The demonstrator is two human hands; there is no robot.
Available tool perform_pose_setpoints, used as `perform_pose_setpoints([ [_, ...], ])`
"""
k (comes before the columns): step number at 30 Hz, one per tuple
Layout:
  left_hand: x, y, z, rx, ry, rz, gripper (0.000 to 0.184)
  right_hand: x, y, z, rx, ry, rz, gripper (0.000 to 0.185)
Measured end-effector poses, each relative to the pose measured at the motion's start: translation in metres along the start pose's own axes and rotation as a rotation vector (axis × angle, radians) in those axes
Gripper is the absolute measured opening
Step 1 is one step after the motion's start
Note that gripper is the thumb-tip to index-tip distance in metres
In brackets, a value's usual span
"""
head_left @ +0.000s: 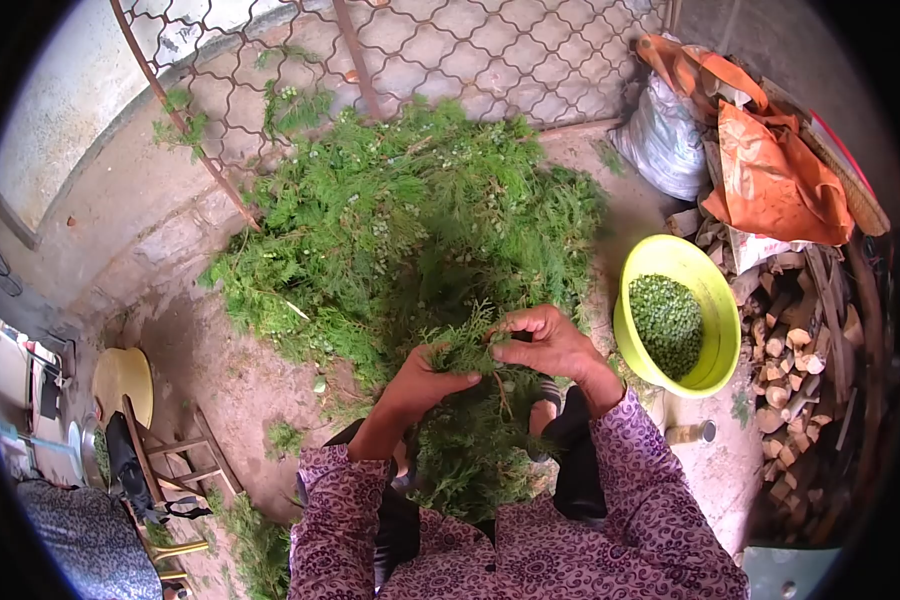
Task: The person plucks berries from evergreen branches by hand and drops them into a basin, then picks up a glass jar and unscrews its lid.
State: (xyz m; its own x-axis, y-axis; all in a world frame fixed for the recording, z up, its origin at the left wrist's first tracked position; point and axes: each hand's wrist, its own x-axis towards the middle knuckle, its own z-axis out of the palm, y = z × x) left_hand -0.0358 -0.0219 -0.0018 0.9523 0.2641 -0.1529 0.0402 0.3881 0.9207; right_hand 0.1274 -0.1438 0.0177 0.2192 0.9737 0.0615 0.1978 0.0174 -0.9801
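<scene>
My left hand [425, 385] is closed around a leafy green sprig [462, 345] in front of my lap. At the sprig's right side, my right hand [550, 345] has its thumb and fingers pinched together; what lies between the fingertips is too small to make out. More green branches [480, 440] hang or lie below the hands, between my knees. Just beyond the hands spreads a big heap of green branches [370, 210] with small pale berries. To the right, a yellow-green basin [720, 290] holds many small green berries [667, 325].
A metal lattice [360, 60] stands behind the heap. Stacked firewood [795, 370], an orange bag [770, 170] and a white sack [660, 140] are at right. A wooden stool [195, 455] and another person's patterned clothing [90, 540] are at left.
</scene>
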Motion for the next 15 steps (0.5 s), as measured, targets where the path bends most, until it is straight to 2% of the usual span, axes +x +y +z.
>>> perform_pose_setpoints([
  [2, 0.001, 0.000, 0.000, 0.033, 0.046, 0.006, 0.034, 0.000, 0.001, 0.000, 0.058, -0.007, 0.008, 0.008],
  [4, 0.000, 0.000, -0.001, 0.004, 0.045, -0.008, 0.032, -0.001, -0.008, 0.002, 0.337, 0.054, 0.163, 0.011],
  [8, -0.004, 0.011, 0.001, 0.039, 0.049, -0.011, 0.028, 0.006, 0.005, 0.008, 0.537, 0.180, 0.192, 0.015],
  [10, -0.008, 0.006, -0.002, 0.085, 0.024, 0.037, 0.027, 0.011, 0.018, -0.009, 1.112, 0.107, 0.100, 0.014],
  [11, -0.011, 0.004, -0.004, 0.133, -0.005, 0.081, 0.026, 0.007, 0.016, -0.015, 1.231, 0.196, 0.065, 0.015],
  [14, -0.016, 0.003, -0.009, 0.132, 0.006, 0.042, 0.025, 0.002, -0.009, -0.019, 1.105, 0.212, 0.067, 0.018],
  [15, -0.017, 0.004, -0.009, 0.132, 0.008, 0.040, 0.025, 0.003, -0.014, -0.013, 0.965, 0.213, 0.101, 0.019],
])
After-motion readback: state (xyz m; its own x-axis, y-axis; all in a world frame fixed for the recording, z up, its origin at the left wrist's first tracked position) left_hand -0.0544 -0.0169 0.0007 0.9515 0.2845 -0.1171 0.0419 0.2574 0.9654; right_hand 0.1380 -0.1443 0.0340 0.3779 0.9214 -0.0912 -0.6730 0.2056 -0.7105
